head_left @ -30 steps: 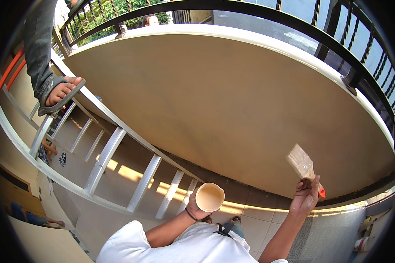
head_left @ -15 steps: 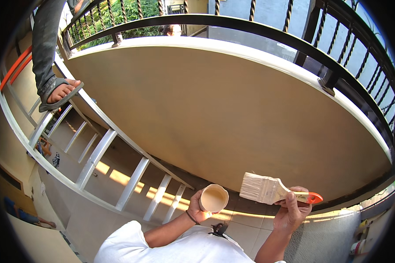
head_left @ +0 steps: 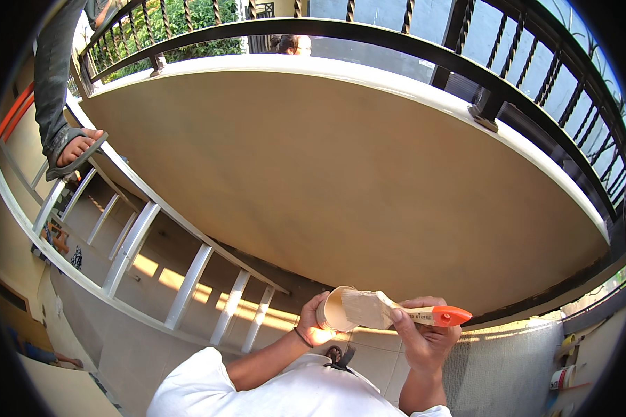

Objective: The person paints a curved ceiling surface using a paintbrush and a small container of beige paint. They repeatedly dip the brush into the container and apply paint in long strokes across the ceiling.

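Note:
My left hand (head_left: 314, 321) is wrapped round a small cup (head_left: 335, 318) of cream paint, tipped somewhat toward the right. In my right hand (head_left: 428, 340) is a wide paintbrush (head_left: 375, 311) with a wooden handle and an orange end. Its pale, paint-coated bristles point left and lie at the mouth of the cup; the bristle tips are at or just inside the rim. Beyond both hands stretches a tan wall panel (head_left: 327, 174) with a white top edge.
A black metal railing (head_left: 341, 29) runs above the panel. An aluminium ladder (head_left: 132, 243) slants along the left, with another person's sandalled foot (head_left: 80, 149) on it. Someone's head (head_left: 295, 45) shows behind the railing. Tiled floor (head_left: 375, 358) lies below; containers (head_left: 562, 377) stand at lower right.
My right hand has moved left, bringing the brush from well apart to the cup's mouth. The cup has tilted toward the brush. The whole view has shifted slightly.

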`<state>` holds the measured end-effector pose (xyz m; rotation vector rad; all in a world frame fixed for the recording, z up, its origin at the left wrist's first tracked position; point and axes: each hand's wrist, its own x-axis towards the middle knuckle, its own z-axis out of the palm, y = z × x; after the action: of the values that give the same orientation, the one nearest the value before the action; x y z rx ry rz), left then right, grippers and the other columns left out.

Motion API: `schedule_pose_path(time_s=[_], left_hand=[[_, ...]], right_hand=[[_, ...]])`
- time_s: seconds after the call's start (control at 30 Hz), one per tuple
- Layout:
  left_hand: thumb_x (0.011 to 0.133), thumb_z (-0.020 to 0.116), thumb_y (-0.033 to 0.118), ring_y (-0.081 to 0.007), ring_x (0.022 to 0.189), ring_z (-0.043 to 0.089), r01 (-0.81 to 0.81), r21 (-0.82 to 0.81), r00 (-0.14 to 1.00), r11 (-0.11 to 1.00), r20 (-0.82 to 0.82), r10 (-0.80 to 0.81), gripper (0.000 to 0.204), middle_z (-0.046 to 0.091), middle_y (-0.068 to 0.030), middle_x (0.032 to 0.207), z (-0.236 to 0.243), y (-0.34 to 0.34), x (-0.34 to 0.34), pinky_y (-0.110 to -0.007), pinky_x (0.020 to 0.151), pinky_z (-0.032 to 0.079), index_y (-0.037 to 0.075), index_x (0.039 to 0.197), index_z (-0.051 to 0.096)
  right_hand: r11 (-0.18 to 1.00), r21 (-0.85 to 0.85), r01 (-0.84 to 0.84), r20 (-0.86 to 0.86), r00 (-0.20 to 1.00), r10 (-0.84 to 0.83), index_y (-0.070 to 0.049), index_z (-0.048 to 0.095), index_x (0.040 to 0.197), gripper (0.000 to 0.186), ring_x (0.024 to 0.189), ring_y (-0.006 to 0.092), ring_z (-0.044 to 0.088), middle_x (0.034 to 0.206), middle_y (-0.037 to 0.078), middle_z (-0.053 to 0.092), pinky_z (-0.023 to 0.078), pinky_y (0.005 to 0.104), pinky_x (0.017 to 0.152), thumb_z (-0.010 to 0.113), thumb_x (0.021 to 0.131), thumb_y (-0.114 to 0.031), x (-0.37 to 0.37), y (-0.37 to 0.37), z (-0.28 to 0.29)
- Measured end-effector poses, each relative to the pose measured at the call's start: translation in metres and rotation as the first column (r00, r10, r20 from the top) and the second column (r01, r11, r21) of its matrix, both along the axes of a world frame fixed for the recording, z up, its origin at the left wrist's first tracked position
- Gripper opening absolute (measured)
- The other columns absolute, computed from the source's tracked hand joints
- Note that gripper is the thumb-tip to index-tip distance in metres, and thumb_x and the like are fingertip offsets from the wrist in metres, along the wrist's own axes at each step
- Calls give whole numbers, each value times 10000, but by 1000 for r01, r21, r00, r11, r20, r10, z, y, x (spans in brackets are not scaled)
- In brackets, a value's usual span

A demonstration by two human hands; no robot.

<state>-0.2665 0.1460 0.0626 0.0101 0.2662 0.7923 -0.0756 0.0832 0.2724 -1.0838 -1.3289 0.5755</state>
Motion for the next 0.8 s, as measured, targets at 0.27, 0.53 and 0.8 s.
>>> schedule_pose_path(time_s=[0.27, 0.53, 0.8], left_hand=[[1020, 509, 506, -299, 1111, 709, -40, -67, 998, 997, -60, 36, 510, 718, -91, 1243, 3, 6, 19, -539, 841, 593, 116, 1316, 651], [1017, 516, 528, -292, 1112, 696, -6, 50, 1000, 999, 15, 6, 509, 710, -94, 1232, -26, 12, 19, -510, 885, 589, 125, 1295, 657], [1030, 500, 511, -295, 1144, 694, -48, -5, 998, 999, -29, 48, 531, 705, -115, 1265, -6, 11, 20, -527, 936, 580, 87, 1312, 649]], right_hand=[[993, 74, 94, 115, 988, -102, 20, 696, 952, 164, 712, 116, 684, 845, 98, 727, 544, 239, 637, 827, 854, 7, 7, 9, 4], [1000, -10, -15, 195, 981, 16, 36, 702, 963, 147, 646, 98, 672, 812, 79, 720, 536, 217, 555, 806, 861, 17, 2, 20, 1], [990, -98, -99, 314, 941, 125, 25, 693, 946, 141, 601, 73, 652, 724, 49, 692, 495, 217, 518, 801, 857, 13, -7, 39, -24]])
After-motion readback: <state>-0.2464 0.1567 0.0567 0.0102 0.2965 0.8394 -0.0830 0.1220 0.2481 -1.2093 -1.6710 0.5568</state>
